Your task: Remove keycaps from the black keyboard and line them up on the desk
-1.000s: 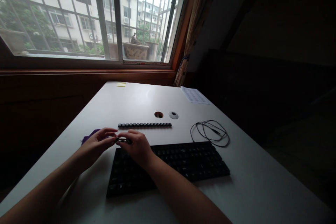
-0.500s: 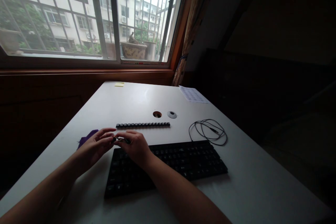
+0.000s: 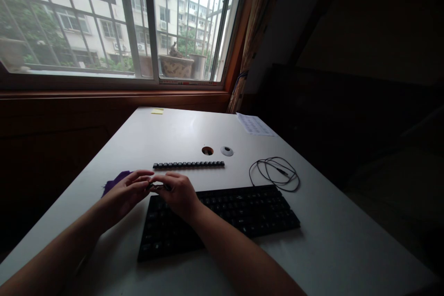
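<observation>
Small dark piece pinched between my fingertips, row of keycaps beyond at one o'clock.
My left hand (image 3: 125, 192) has a narrow grip on the small dark piece (image 3: 151, 185); my right hand (image 3: 180, 194), at its three o'clock, pinches a thin wiry piece (image 3: 160, 187), too small to make out fully. The row of keycaps (image 3: 189, 164) stretches nine to three, nearer my right hand, whose forearm crosses the keyboard (image 3: 239, 215) at four o'clock from the pinch.
</observation>
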Motion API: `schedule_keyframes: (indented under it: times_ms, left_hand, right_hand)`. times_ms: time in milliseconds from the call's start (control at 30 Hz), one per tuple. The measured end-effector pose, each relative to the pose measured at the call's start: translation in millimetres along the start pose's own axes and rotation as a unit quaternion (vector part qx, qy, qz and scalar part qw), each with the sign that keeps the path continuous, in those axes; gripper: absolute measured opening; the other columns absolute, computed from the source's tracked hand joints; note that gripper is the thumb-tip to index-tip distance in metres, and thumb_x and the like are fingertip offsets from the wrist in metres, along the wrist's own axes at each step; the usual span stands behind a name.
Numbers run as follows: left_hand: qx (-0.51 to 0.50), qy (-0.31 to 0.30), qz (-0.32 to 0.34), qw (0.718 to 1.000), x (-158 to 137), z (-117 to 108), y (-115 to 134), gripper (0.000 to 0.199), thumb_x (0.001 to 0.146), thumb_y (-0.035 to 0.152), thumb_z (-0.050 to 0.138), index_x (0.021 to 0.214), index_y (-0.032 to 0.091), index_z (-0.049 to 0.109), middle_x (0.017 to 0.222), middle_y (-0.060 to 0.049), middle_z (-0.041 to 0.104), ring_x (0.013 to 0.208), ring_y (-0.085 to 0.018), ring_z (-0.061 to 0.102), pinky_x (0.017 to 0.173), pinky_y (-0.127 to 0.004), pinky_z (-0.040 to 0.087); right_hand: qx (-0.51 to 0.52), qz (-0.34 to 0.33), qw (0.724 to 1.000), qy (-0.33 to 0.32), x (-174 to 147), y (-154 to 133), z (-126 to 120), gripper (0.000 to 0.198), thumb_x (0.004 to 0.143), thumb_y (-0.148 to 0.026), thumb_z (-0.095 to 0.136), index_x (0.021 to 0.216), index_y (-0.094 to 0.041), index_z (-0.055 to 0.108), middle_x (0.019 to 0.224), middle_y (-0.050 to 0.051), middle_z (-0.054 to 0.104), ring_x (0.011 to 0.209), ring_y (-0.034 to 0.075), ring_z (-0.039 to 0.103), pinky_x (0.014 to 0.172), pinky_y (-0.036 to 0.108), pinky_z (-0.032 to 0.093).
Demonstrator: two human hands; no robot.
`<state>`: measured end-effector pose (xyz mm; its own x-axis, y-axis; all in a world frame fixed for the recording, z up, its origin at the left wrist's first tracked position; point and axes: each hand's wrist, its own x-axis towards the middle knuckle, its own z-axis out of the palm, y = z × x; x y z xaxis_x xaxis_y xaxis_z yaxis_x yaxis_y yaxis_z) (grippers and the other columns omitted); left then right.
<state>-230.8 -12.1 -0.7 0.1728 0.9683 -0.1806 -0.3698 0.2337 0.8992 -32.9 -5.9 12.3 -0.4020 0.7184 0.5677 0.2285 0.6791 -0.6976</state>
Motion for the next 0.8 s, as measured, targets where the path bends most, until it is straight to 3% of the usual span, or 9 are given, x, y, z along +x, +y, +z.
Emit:
schedule_keyframes:
  times_ms: [567,800]
  left_hand:
    - [0.001,-0.019,0.007,1.0,-1.2,-2.8,-1.2,0.047,0.069,0.019,0.085,0.112,0.022,0.067,0.102,-0.006,0.069,0.095,-0.019,0.068,0.084,-0.025,0.057]
    - [0.048,-0.011,0.025,0.998,-0.7,-2.0,-0.1,0.03,0.074,0.025,0.083,0.1,0.019,0.07,0.1,-0.006,0.07,0.096,-0.018,0.066,0.087,-0.025,0.055]
  right_hand:
    - [-0.037,0.024,0.999,-0.007,-1.0,0.1,-0.2,0.032,0.085,-0.015,0.069,0.112,-0.031,0.073,0.095,0.0,0.072,0.082,0.015,0.067,0.079,0.024,0.05]
    - [-0.027,0.032,0.999,0.025,0.8,3.6,1.8,0.022,0.088,-0.027,0.069,0.109,-0.028,0.073,0.095,0.001,0.072,0.087,0.015,0.068,0.083,0.025,0.05]
